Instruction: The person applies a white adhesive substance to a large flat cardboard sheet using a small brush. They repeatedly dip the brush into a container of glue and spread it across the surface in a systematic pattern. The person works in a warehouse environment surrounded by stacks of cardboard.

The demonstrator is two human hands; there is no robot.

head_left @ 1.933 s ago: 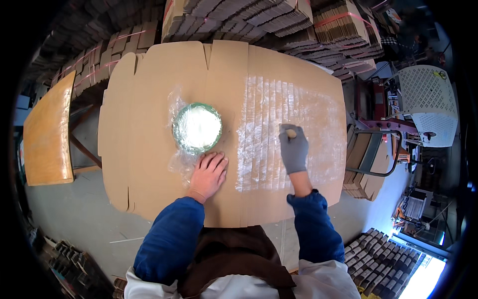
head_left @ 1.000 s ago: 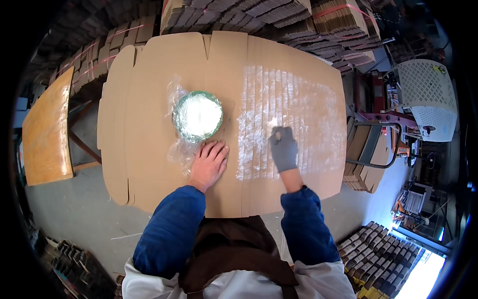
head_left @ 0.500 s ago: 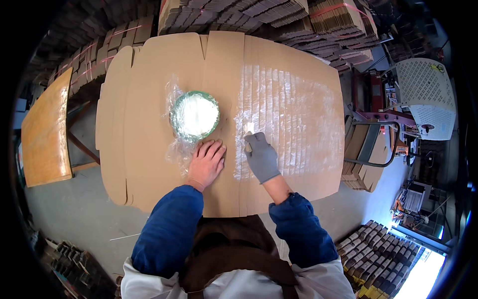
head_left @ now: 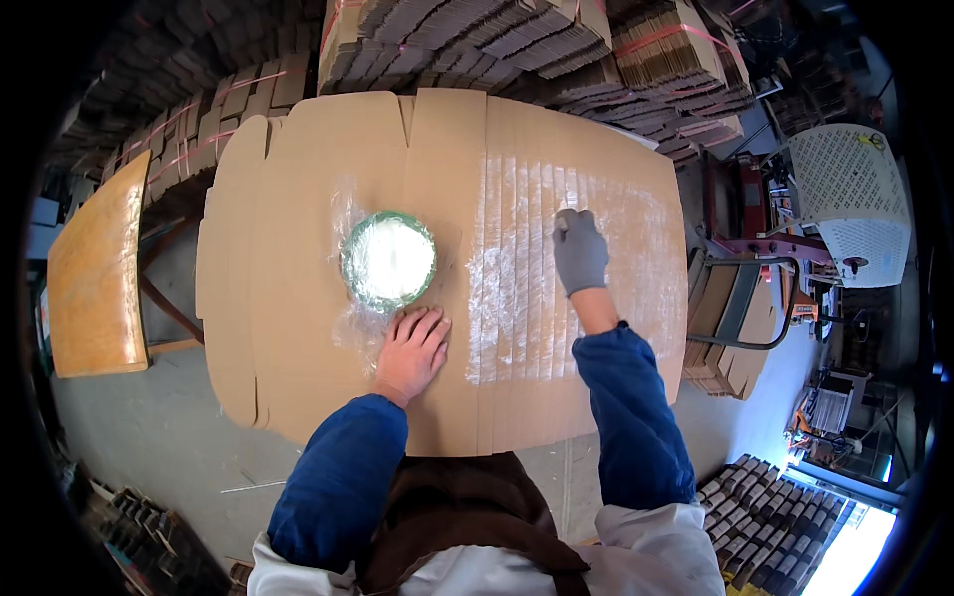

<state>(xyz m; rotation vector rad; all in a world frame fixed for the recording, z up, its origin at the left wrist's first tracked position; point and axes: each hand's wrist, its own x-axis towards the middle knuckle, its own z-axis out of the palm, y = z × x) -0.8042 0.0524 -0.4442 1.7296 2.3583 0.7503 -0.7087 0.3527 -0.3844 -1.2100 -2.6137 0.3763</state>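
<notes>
A large flat sheet of brown cardboard [head_left: 328,139] with cut flaps and creases lies in front of me. My left hand [head_left: 412,350], bare, rests flat on it with the fingers stretched out. Just beyond those fingertips stands a round green-rimmed bowl [head_left: 390,260] of white liquid, with clear plastic film around it. In a grey glove, my right hand [head_left: 581,253] is closed over the glossy, streaked right part of the sheet. It grips a small pale brush, now almost wholly hidden by the fingers. Whitish wet-looking streaks [head_left: 522,298] run in rows beside it.
Strapped stacks of folded cardboard [head_left: 467,40] line the far side. A tilted wooden board [head_left: 99,278] stands at the left. To the right are a trolley handle [head_left: 765,343] with cardboard and a white perforated crate [head_left: 850,184]. More bundles [head_left: 770,517] lie at the lower right.
My right hand has moved right and farther away across the streaked area, and the brush now shows less. My left hand stays on the cardboard. The whole view has shifted slightly.
</notes>
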